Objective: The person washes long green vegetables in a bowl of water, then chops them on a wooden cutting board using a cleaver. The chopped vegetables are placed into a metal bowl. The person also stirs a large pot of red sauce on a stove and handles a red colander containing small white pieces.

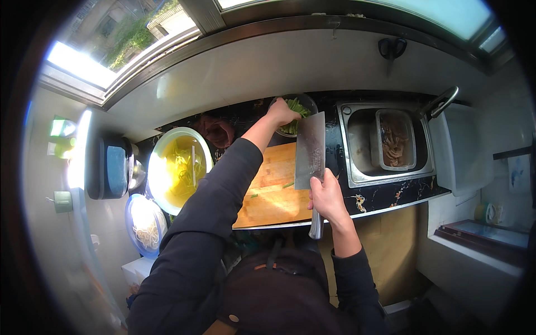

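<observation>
My right hand [328,195] grips the metal handle of a cleaver [310,150], whose broad blade points away from me over the right edge of a wooden cutting board [268,184]. My left hand [284,112] reaches into a bowl [310,102] behind the board, its fingers on cut green vegetable pieces [295,108]. Whether the fingers hold any pieces cannot be seen. A few green bits [288,184] lie on the board.
Left of the board stands a large basin [209,157] of yellowish liquid with green strips. A blue-rimmed bowl [130,222] holds pale strands. In the steel sink [356,180] at the right sits a plastic container [414,155] of brownish food, beside a faucet [446,101].
</observation>
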Available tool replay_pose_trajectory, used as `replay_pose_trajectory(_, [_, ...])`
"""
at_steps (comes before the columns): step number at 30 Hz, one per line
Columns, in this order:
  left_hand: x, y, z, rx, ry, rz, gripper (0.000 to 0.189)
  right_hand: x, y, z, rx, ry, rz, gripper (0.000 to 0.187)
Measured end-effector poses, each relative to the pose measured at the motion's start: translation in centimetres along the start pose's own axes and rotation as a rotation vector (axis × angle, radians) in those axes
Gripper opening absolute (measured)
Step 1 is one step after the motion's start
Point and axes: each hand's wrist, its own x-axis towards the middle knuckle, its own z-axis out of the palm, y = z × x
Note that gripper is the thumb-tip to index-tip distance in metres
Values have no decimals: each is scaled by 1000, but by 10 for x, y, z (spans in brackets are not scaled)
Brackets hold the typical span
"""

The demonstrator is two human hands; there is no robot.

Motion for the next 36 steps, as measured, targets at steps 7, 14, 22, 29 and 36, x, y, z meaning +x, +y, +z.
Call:
replay_pose_trajectory(7, [-77, -1, -68, -196, 20, 199, 43, -31, 22, -26, 198, -5, 3, 10])
replay_pose_trajectory(14, [-306, -211, -69, 435, -229, 134, 99, -73, 68, -1, 253, -64, 102, 12])
replay_pose_trajectory(22, [-288, -255, -34, 545, -150, 133, 96, -93, 98, 33, 75, -85, 171, 10])
replay_pose_trajectory(29, [-268, -276, -15, 609, -136, 181, 73, -108, 110, 46, 57, -22, 176, 8])
replay_pose_trajectory(36, [-269, -284, -21, 301, 27, 187, 47, -113, 132, 45, 62, 10, 157, 7])
